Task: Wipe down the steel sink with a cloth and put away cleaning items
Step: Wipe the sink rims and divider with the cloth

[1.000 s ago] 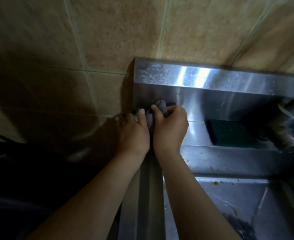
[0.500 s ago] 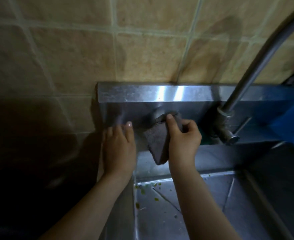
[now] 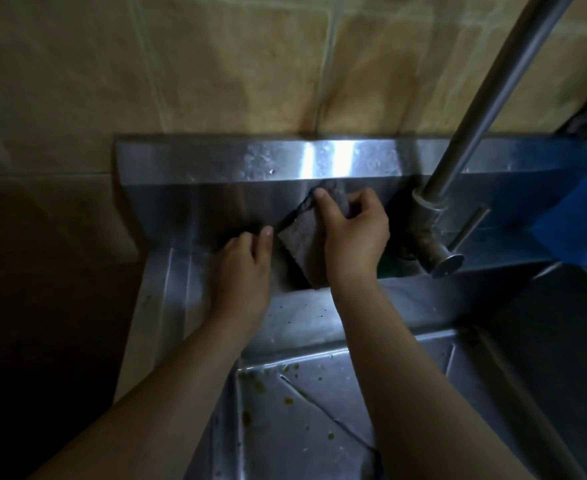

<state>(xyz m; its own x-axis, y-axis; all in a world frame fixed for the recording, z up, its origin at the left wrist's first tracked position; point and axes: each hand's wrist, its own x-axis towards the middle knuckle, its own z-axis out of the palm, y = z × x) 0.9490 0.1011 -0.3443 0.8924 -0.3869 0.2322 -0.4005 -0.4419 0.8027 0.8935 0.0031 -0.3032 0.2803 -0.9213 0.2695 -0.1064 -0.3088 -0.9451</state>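
Grey and dark, the cloth (image 3: 302, 237) hangs against the upright back wall of the steel sink (image 3: 215, 161), just left of the tap (image 3: 492, 98). The right hand (image 3: 354, 233) pinches its top edge, thumb in front and curled fingers behind. The cloth's upper corner is bunched under that grip and its right side is hidden by the hand. The left hand (image 3: 241, 268) lies just beside the cloth's lower left edge with its fingers straight and close together on the steel, holding nothing. It is blurred, so I cannot tell whether it touches the cloth. A dark green patch (image 3: 387, 268) behind the right wrist is too dim to identify. The tap's spout runs out of the top edge, and a blue thing (image 3: 576, 216) is cut off at the right. Half a second ago the left hand rested further left, near the sink's end, and a second ago both hands held the cloth together in that back left corner. The basin below holds scattered yellow-green food bits (image 3: 288, 400) on its creased floor, and tan wall tiles (image 3: 215, 64) rise behind.
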